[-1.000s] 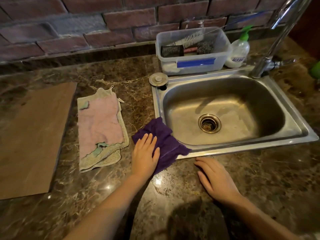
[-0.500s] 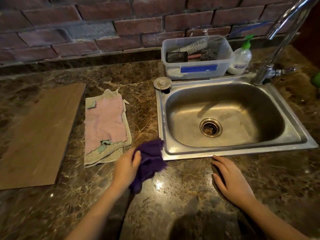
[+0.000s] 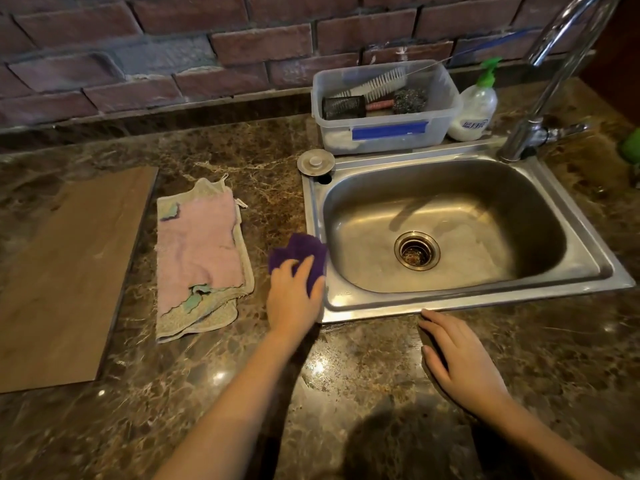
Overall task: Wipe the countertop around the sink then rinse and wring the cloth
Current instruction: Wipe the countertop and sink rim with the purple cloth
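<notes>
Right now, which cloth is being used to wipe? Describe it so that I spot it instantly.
Find the steel sink. At its left rim, under the left hand, lies the purple cloth. It is small, dark and bunched, unlike the pale pink and green towels lying flat further left.

Only print in view: a blue mark on the white label of the soap bottle, at the countertop's back edge by the sink's far right corner; too blurred to read. Blue tape on the plastic tub carries no writing.
</notes>
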Tool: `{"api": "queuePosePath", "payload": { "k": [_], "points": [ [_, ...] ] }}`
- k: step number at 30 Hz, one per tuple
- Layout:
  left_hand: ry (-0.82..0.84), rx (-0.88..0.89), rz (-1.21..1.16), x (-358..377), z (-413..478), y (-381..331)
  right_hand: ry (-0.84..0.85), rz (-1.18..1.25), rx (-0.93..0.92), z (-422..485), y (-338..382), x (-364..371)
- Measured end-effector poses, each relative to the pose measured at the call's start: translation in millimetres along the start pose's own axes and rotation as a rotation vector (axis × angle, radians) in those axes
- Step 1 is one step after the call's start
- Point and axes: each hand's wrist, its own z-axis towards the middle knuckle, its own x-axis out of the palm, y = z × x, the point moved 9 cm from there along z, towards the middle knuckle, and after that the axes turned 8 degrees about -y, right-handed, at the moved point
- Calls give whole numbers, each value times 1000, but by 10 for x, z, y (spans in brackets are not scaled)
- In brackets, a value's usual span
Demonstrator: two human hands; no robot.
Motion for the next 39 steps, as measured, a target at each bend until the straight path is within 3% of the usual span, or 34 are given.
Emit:
{"api": "queuePosePath", "payload": {
  "k": [4,8,12,19,24,31,39],
  "points": [
    [-104,278,102,172,-152,-349,11,21,9,-4,-25,22],
    [-89,453,272,256,152,-260,7,32,21,-3,-28,24],
    [21,360,240,430,826,-177,3,13,30,4,-38,21],
    [60,354,242,546,1564,-166,6,17,-8,-9,-20,3],
    [26,296,11,404,958,-149,-12,9,-40,-3,-6,5],
    [18,254,-2,215,-374,-192,23,-22,-26,12,-27,50],
    [-14,210,77,217,-342,-281,128,-59,-60,-95,-63,8]
  ]
}}
